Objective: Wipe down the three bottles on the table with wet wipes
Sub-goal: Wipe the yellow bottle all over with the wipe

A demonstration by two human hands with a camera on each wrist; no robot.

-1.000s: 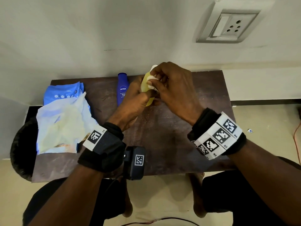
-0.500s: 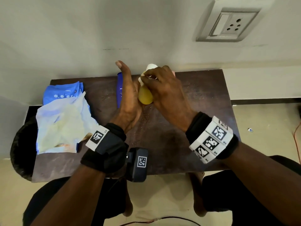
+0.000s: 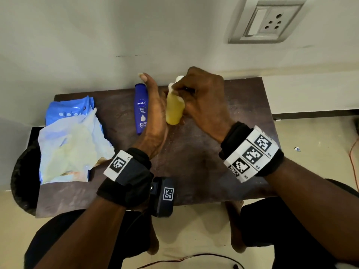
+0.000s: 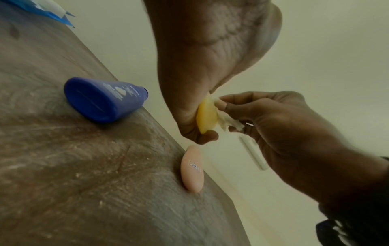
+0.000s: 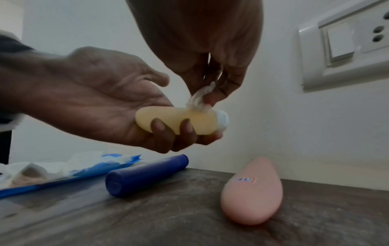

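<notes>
My left hand point(image 3: 155, 111) cradles a small yellow bottle point(image 3: 173, 109) point(image 5: 179, 121) above the table, fingers curled under it point(image 5: 168, 133). My right hand point(image 3: 202, 96) pinches a crumpled white wet wipe point(image 5: 200, 98) point(image 4: 227, 121) against the bottle's neck, beside its white cap point(image 5: 223, 123). A blue Nivea bottle point(image 3: 141, 108) point(image 5: 145, 174) lies on the dark table point(image 3: 194, 162) just left of my hands. A pink bottle point(image 5: 252, 191) point(image 4: 192, 168) lies below my hands, hidden in the head view.
At the table's left lie a blue wet wipe pack point(image 3: 68, 109) and spread used wipes point(image 3: 71, 146). The wall stands right behind the table, with a switch socket point(image 3: 266, 22) upper right. A dark round object point(image 3: 21, 177) sits beside the table's left edge.
The yellow bottle has turned from tilted across my hands to lengthwise in my left palm. My left thumb has straightened upward, and my right hand with the wipe shifted to the bottle's neck.
</notes>
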